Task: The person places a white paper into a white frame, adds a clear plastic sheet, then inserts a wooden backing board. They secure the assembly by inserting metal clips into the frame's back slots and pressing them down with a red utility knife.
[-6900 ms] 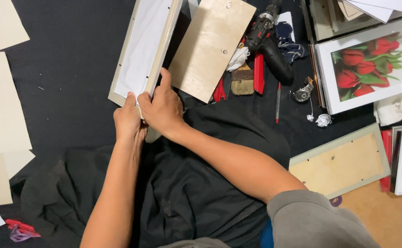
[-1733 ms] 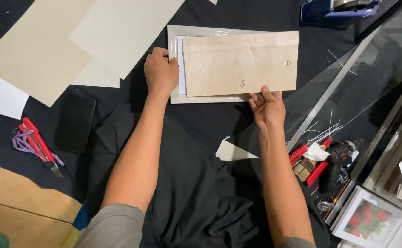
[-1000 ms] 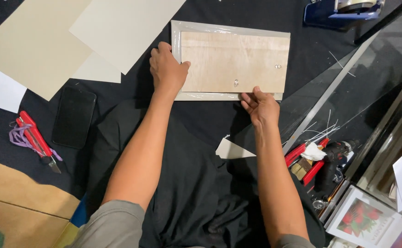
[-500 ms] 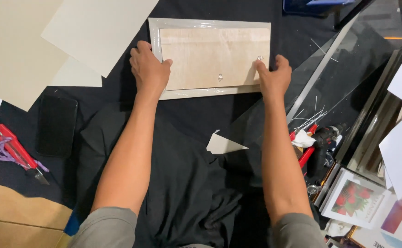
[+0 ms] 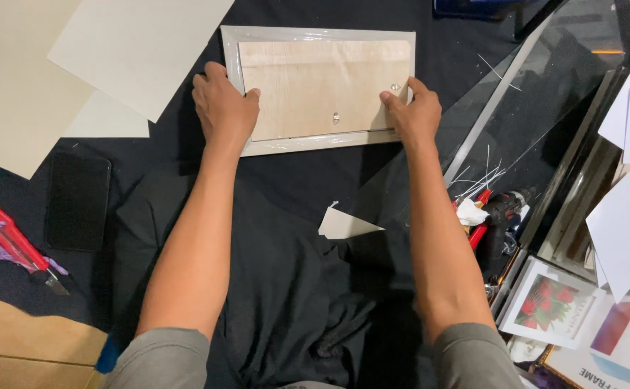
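Hands (image 5: 226, 109) (image 5: 413, 115) at frame (image 5: 319, 89) edges (sheets near)

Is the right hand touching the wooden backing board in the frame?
Touching. The head view shows the right hand with fingertips pressed on the right edge of the wooden backing board, which lies in the frame; no gap shows.
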